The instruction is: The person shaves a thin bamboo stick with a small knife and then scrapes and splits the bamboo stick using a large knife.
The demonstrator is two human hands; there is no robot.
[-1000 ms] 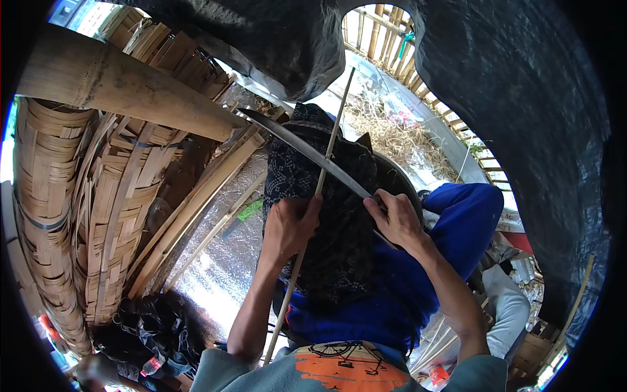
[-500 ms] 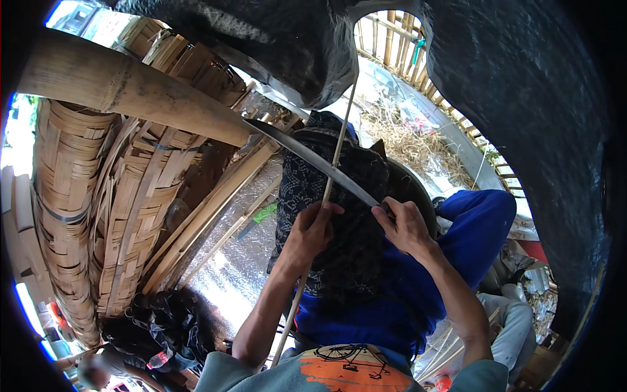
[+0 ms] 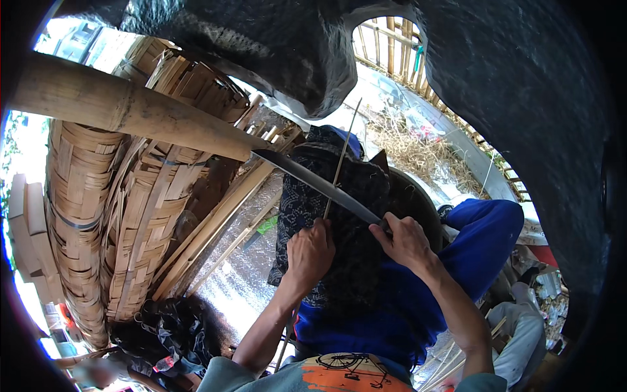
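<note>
My right hand is wrapped round the handle of a long machete, whose dark blade points up and left across my lap. My left hand is closed round a thin bamboo strip. The blade crosses that strip a little beyond my left fingers and appears to touch it. Below my left hand the strip runs down past my forearm toward my body. A dark patterned cloth lies over my leg beneath the blade. The machete's handle is mostly hidden in my fingers.
A thick bamboo pole juts in from the left, near the blade's tip. Rolled woven bamboo panels stand at the left beside long bamboo slats. Straw-like shavings lie ahead. Other people sit at lower left and lower right.
My left hand has moved down and slightly left, and its fingers have turned. The strip's far end has come nearer, now showing below the dark shape overhead. The blade sits slightly lower.
</note>
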